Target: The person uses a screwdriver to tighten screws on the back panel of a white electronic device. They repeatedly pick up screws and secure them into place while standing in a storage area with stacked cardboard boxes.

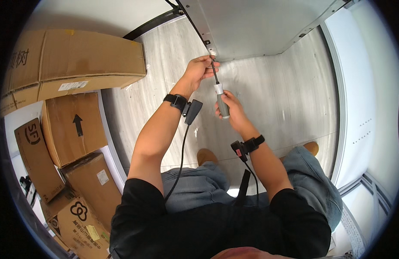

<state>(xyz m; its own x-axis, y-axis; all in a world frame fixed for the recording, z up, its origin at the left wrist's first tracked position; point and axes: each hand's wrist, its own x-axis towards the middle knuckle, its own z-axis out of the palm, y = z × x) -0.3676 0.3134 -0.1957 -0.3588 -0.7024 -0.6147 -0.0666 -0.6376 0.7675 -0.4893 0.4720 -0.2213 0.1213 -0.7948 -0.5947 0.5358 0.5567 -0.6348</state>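
A screwdriver (pixel 222 100) with a grey and white handle and a long dark shaft points away from me. My right hand (pixel 235 113) is closed around its handle. At the far end of the shaft, the fingers of my left hand (pixel 200 70) close about the shaft near its tip. That tip meets the lower corner of a large grey metal panel (pixel 255 30), beside its dark edge strip. My left fingers cover the exact contact point, and whether a screw sits there is hidden.
Several cardboard boxes (pixel 93 54) are stacked along the left side. Wood-look flooring (pixel 286 99) lies under the panel and around my shoes. A white panel with a raised edge (pixel 352 86) runs along the right. Black cables (pixel 182 159) trail from both wrist straps.
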